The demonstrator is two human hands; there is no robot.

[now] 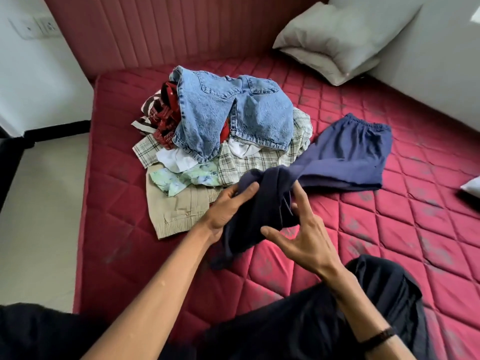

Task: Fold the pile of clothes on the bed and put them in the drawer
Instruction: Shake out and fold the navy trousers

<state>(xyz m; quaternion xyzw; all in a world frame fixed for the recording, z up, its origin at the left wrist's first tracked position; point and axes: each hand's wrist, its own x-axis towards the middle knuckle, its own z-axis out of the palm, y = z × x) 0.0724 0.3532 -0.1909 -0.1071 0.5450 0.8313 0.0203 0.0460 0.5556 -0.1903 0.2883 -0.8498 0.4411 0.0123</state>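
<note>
Left hand [228, 206]: gripped the bunched near end of the navy shorts [345, 157], fingers curled into the dark cloth from the left side.
Right hand [298, 229]: spread beside the same bunch on its right, fingers bent and splayed, fingertips touching the fabric; whether it truly pinched any cloth could not be told.
Navy shorts: gathered and lifted between both hands at the near end; from there they stretched away to the right and lay flat on the mattress, elastic waistband farthest from the hands.
Pile of clothes [220, 131]: heaped on the bed just beyond the hands, touching the left edge of the navy shorts.
Jeans [233, 110]: pale blue denim, on top of the pile, back pockets up.
Checked shirt [259, 157]: under the jeans, at the pile's near right side.
Beige shorts [179, 211]: at the pile's near edge, just left of the left hand.
Red patterned garment [166, 113]: at the pile's far left side.
Mattress [389, 229]: red, quilted in diamonds, under everything.
Pillow [337, 40]: grey, in the far right corner against the wall, well apart from the pile.
Wristband [379, 336]: dark, on the right wrist.
</note>
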